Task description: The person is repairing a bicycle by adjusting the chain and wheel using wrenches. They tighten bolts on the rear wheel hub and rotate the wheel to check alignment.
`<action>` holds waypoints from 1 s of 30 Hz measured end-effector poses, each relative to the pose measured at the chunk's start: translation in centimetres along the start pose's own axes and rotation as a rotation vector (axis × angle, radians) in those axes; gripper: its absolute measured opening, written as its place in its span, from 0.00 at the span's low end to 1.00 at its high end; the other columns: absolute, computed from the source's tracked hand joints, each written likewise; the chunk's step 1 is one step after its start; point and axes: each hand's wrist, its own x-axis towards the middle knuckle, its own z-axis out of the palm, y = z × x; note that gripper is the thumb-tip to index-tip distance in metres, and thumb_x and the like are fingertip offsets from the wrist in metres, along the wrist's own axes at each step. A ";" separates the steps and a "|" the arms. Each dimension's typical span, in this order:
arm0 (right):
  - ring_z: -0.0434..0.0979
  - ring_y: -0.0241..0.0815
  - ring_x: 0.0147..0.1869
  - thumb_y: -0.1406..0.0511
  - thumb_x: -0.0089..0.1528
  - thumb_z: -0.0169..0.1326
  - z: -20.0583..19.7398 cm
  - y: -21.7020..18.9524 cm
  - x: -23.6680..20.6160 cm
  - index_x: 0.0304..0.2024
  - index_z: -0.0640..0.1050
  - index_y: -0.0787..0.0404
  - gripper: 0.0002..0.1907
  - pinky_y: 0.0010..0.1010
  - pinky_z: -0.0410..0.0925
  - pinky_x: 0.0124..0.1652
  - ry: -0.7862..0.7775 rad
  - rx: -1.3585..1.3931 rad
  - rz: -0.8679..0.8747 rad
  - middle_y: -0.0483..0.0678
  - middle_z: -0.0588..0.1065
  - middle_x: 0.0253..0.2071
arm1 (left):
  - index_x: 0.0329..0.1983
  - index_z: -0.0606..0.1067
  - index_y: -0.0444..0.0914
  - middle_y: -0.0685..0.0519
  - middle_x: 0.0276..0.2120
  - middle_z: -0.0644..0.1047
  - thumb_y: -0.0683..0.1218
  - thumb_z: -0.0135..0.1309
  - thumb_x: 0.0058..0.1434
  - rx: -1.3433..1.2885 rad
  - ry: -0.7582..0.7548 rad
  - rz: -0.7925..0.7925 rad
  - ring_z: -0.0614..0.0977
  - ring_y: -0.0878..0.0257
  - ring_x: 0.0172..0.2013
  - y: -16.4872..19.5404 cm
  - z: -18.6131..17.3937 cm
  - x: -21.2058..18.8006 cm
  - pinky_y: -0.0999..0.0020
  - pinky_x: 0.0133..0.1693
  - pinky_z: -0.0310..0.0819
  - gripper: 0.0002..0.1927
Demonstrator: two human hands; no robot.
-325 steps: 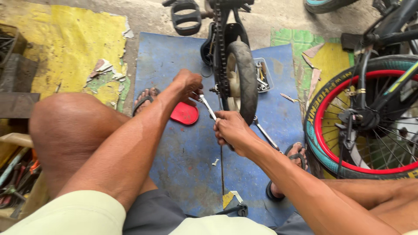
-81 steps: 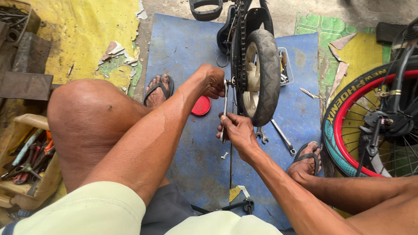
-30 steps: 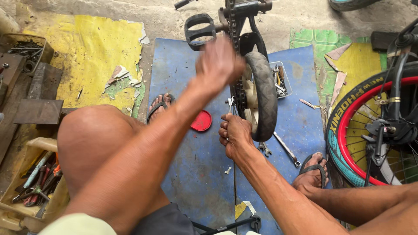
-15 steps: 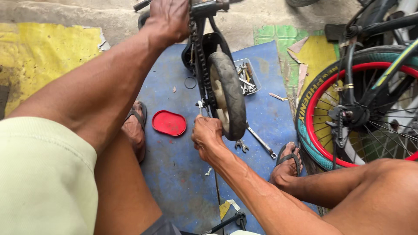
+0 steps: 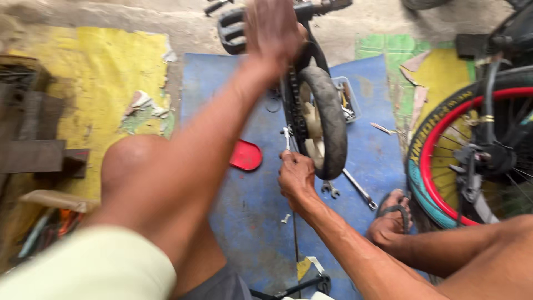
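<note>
A: Looking down from the head cam now. Right hand (image 5: 296,176) is closed around a small wrench (image 5: 286,137) at the axle of the small bike wheel (image 5: 323,121), on the chain side. Grip is tight on the tool's lower end; only the upper end shows.

B: Left hand?

A: Left hand (image 5: 272,25) is up at the far edge of the blue mat (image 5: 244,216), on the upturned bike's frame next to the pedal (image 5: 230,30). It's blurred, so I cannot tell whether that grip is closed or just resting flat.

B: Where's the wheel relative to the mat?

A: Standing upright over the mat's middle, toward the far edge, grey tyre facing me, chain (image 5: 291,105) along its left side.

B: Loose hardware?

A: Red oval lid (image 5: 246,155) flat on the mat, left of the wheel, apart from it. Two spanners just right of my right hand: a short one (image 5: 330,189) and a long one (image 5: 360,189) toward the mat's right edge. Small bolt (image 5: 285,219) near my wrist. Clear parts tray (image 5: 347,103) behind the wheel.

B: Anything else?

A: Red-rimmed bike wheel (image 5: 444,161) off the mat's right edge, sandalled foot (image 5: 391,214) beside it.
</note>
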 end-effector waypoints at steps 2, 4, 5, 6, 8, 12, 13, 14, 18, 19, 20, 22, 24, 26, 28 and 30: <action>0.55 0.35 0.13 0.58 0.68 0.48 0.1 0.2 0.3 0.38 0.79 0.61 0.14 0.32 0.51 0.14 -0.029 0.029 -0.012 0.43 0.61 0.16 | 0.52 0.72 0.31 0.36 0.44 0.78 0.47 0.38 0.60 -0.478 -0.368 -0.764 0.81 0.42 0.48 2.9 -1.0 -2.9 0.50 0.56 0.74 0.22; 0.57 0.37 0.14 0.59 0.67 0.47 -0.6 0.3 0.7 0.39 0.78 0.60 0.12 0.33 0.52 0.15 -0.052 0.059 0.024 0.43 0.63 0.17 | 0.49 0.71 0.27 0.33 0.42 0.76 0.66 0.56 0.56 -0.285 -0.368 -1.042 0.78 0.37 0.45 4.1 -1.1 -5.5 0.47 0.50 0.71 0.38; 0.59 0.37 0.14 0.60 0.67 0.47 -0.7 0.2 0.9 0.40 0.77 0.57 0.11 0.33 0.54 0.15 -0.085 0.077 0.067 0.42 0.64 0.17 | 0.47 0.75 0.26 0.34 0.40 0.78 0.68 0.51 0.60 -0.396 -0.500 -1.199 0.80 0.39 0.45 4.4 -1.0 -6.5 0.47 0.51 0.71 0.38; 0.61 0.37 0.14 0.60 0.67 0.46 -0.9 0.1 1.1 0.41 0.76 0.55 0.09 0.33 0.56 0.16 -0.119 0.096 0.100 0.41 0.66 0.17 | 0.45 0.78 0.26 0.36 0.38 0.79 0.71 0.46 0.63 -0.509 -0.628 -1.346 0.81 0.41 0.44 4.3 -0.7 -7.3 0.47 0.52 0.72 0.41; 0.62 0.37 0.16 0.60 0.67 0.46 -0.6 -0.1 1.1 0.38 0.77 0.54 0.10 0.32 0.55 0.17 -0.054 0.100 0.163 0.41 0.66 0.18 | 0.43 0.81 0.26 0.37 0.37 0.80 0.73 0.38 0.68 -0.602 -0.738 -1.512 0.82 0.43 0.45 4.7 0.2 -8.5 0.47 0.52 0.71 0.44; 0.61 0.44 0.18 0.59 0.69 0.46 0.0 0.2 0.3 0.29 0.71 0.69 0.20 0.41 0.54 0.19 0.063 -0.145 -0.014 0.50 0.64 0.18 | 0.47 0.78 0.33 0.34 0.42 0.78 0.69 0.37 0.67 -0.499 -0.451 -1.354 0.78 0.39 0.46 6.5 1.4 -12.0 0.45 0.49 0.68 0.37; 0.63 0.44 0.19 0.59 0.67 0.46 0.2 0.3 0.1 0.28 0.72 0.69 0.19 0.42 0.57 0.21 0.081 -0.172 -0.052 0.52 0.65 0.18 | 0.50 0.77 0.35 0.34 0.43 0.78 0.67 0.39 0.65 -0.461 -0.337 -1.231 0.76 0.37 0.46 6.9 1.7 -13.2 0.46 0.49 0.67 0.34; 0.65 0.45 0.21 0.60 0.66 0.46 0.2 0.5 0.0 0.28 0.72 0.69 0.19 0.43 0.60 0.23 0.103 -0.197 -0.090 0.53 0.67 0.19 | 0.47 0.77 0.36 0.35 0.42 0.79 0.68 0.41 0.65 -0.493 -0.398 -1.326 0.78 0.40 0.45 6.9 2.0 -14.2 0.48 0.48 0.69 0.33; 0.72 0.48 0.25 0.61 0.62 0.46 0.2 1.0 0.3 0.30 0.77 0.67 0.16 0.45 0.66 0.31 0.196 -0.387 -0.288 0.56 0.71 0.23 | 0.39 0.78 0.36 0.38 0.37 0.81 0.68 0.41 0.67 -0.578 -0.611 -1.452 0.81 0.45 0.41 6.4 3.2 -17.0 0.51 0.48 0.71 0.32; 0.71 0.49 0.26 0.61 0.63 0.46 0.1 1.0 0.4 0.30 0.76 0.68 0.16 0.46 0.66 0.32 0.196 -0.386 -0.282 0.58 0.71 0.23 | 0.38 0.79 0.36 0.39 0.35 0.81 0.67 0.40 0.69 -0.586 -0.654 -1.420 0.80 0.46 0.39 6.1 3.4 -17.1 0.51 0.48 0.71 0.32; 0.71 0.50 0.26 0.62 0.63 0.45 0.0 1.0 0.5 0.30 0.76 0.69 0.16 0.46 0.66 0.33 0.196 -0.388 -0.268 0.59 0.71 0.23 | 0.37 0.79 0.37 0.41 0.33 0.81 0.68 0.40 0.68 -0.628 -0.647 -1.414 0.80 0.48 0.37 5.9 3.5 -17.1 0.52 0.47 0.71 0.32; 0.70 0.50 0.27 0.62 0.63 0.45 -0.3 0.9 0.5 0.29 0.75 0.71 0.17 0.47 0.67 0.33 0.196 -0.386 -0.246 0.61 0.71 0.23 | 0.34 0.79 0.38 0.45 0.28 0.80 0.70 0.41 0.66 -0.714 -0.625 -1.399 0.78 0.54 0.33 5.9 3.5 -16.6 0.55 0.44 0.72 0.33; 0.69 0.48 0.28 0.61 0.64 0.46 -0.6 0.7 0.4 0.29 0.74 0.71 0.18 0.47 0.68 0.33 0.195 -0.378 -0.230 0.62 0.71 0.23 | 0.32 0.77 0.35 0.48 0.26 0.76 0.69 0.41 0.69 -0.775 -0.620 -1.461 0.75 0.57 0.30 6.2 3.4 -15.9 0.57 0.39 0.72 0.33; 0.69 0.49 0.28 0.61 0.64 0.46 -0.8 0.5 0.2 0.29 0.76 0.71 0.18 0.46 0.68 0.34 0.197 -0.393 -0.249 0.62 0.71 0.23 | 0.33 0.76 0.35 0.51 0.25 0.74 0.66 0.43 0.70 -0.883 -0.579 -1.540 0.73 0.61 0.28 6.7 3.3 -15.2 0.59 0.34 0.72 0.31; 0.70 0.51 0.27 0.61 0.64 0.46 -0.8 0.2 0.2 0.29 0.76 0.70 0.18 0.46 0.68 0.34 0.190 -0.401 -0.265 0.62 0.72 0.23 | 0.36 0.76 0.37 0.54 0.24 0.74 0.63 0.44 0.69 -1.046 -0.476 -1.615 0.73 0.64 0.26 7.0 3.4 -14.7 0.63 0.29 0.71 0.25; 0.70 0.51 0.27 0.60 0.64 0.46 -0.8 0.0 0.1 0.29 0.76 0.70 0.19 0.47 0.67 0.34 0.187 -0.416 -0.244 0.61 0.72 0.22 | 0.36 0.77 0.37 0.55 0.24 0.75 0.61 0.45 0.69 -1.135 -0.435 -1.705 0.74 0.64 0.24 7.2 3.4 -14.4 0.64 0.27 0.72 0.23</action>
